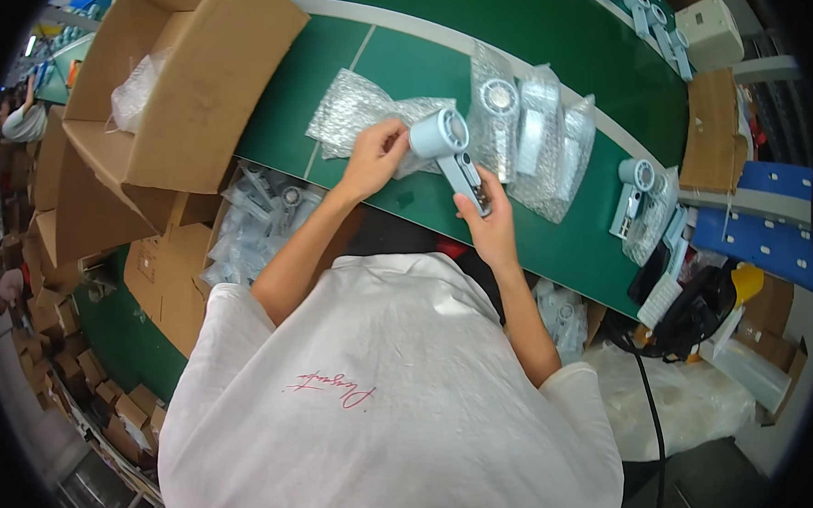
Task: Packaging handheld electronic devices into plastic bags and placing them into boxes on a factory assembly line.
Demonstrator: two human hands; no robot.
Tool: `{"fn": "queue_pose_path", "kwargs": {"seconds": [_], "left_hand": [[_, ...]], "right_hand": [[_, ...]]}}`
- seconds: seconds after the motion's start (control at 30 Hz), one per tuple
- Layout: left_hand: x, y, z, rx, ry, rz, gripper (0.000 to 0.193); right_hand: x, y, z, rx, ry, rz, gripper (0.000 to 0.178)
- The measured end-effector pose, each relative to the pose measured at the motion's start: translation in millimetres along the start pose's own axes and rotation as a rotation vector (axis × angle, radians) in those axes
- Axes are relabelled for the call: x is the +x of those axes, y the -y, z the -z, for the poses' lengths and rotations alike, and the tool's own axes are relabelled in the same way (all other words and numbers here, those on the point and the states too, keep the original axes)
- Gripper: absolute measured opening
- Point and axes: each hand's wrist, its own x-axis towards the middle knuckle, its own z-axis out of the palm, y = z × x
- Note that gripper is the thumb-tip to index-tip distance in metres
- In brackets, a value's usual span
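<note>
A light blue handheld fan (440,134) is held between my hands, above the near edge of the green table. The fingers of my right hand (489,215) are wrapped round the lower end of its handle. My left hand (378,154) is closed against the back of its round head, and its fingertips are partly hidden. Behind the fan and beside my left hand lies an empty-looking bubble-wrap bag (348,110). Several more fans in bubble-wrap bags (531,137) lie side by side just to the right.
An unwrapped fan (638,177) rests at the table's right end. A large open cardboard box (223,80) stands at the left. Bagged fans (261,206) fill a container below the near edge. More fans (656,20) line the far side. A black cable (651,397) hangs at the right.
</note>
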Motion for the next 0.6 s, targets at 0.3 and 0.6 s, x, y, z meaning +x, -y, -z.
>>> {"fn": "queue_pose_path", "kwargs": {"seconds": [0.3, 0.6], "left_hand": [[13.1, -19.1, 9.2, -0.412, 0.008, 0.304, 0.016], [9.0, -49.8, -22.9, 0.231, -0.089, -0.329, 0.006]], "right_hand": [[7.4, 5.2, 4.5, -0.389, 0.053, 0.193, 0.051], [13.7, 76.9, 8.2, -0.853, 0.233, -0.023, 0.053]]}}
